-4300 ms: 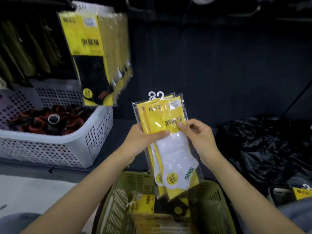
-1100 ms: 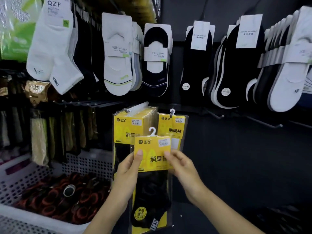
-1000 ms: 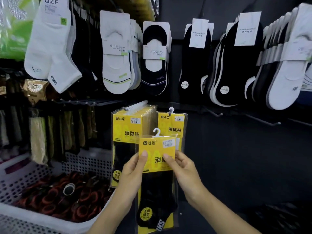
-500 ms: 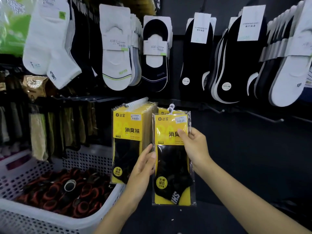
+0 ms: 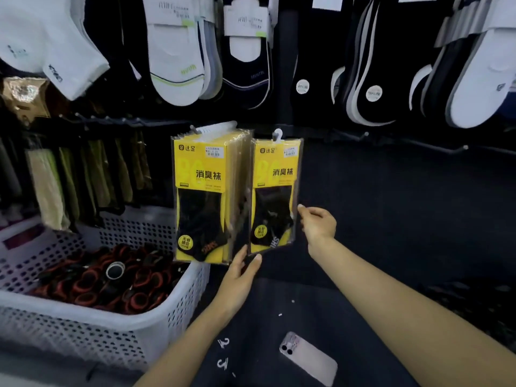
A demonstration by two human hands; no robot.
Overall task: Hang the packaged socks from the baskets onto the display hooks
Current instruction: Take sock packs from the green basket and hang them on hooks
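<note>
A yellow sock pack (image 5: 275,191) with a black sock inside hangs by its white hanger from a display hook, just right of a thick stack of the same yellow packs (image 5: 201,196). My left hand (image 5: 240,275) reaches up from below and pinches the hanging pack's lower left corner between thumb and fingers. At the pack's right edge is my right hand (image 5: 318,224), its fingers loosely apart and holding nothing; one fingertip is close to the edge.
A white perforated basket (image 5: 178,317) of red-and-black rolled items (image 5: 97,280) stands at the lower left. A phone (image 5: 310,358) lies on the dark shelf below. Bare hooks (image 5: 465,148) stick out to the right. Rows of loose socks (image 5: 173,57) hang above.
The pack went from both hands onto the hook beside the stack. My right hand let go and drew back to its edge. My left hand slid down to its bottom corner.
</note>
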